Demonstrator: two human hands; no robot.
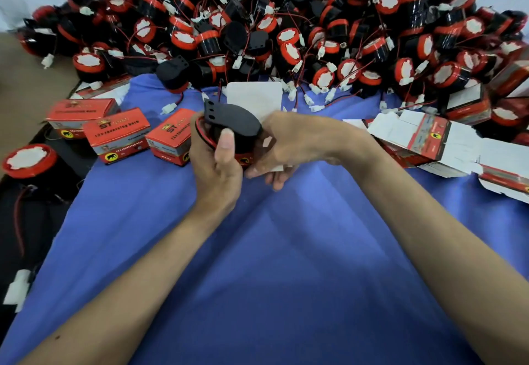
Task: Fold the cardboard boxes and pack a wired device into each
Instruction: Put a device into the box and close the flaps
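Centre, over the blue cloth (257, 264): left hand (217, 161) grips the black wired device (237, 124), thumb across its side. The device sits partway in the open box (253, 97), white flap standing up on the far side. Right hand (289, 141) holds the box from the right, fingers curled under. Three closed boxes (117, 135) near left, flat blanks (429, 138) right, device pile (286, 21) far.

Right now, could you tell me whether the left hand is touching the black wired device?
Touching. The head view shows the left hand gripping the black wired device, thumb laid across its body.
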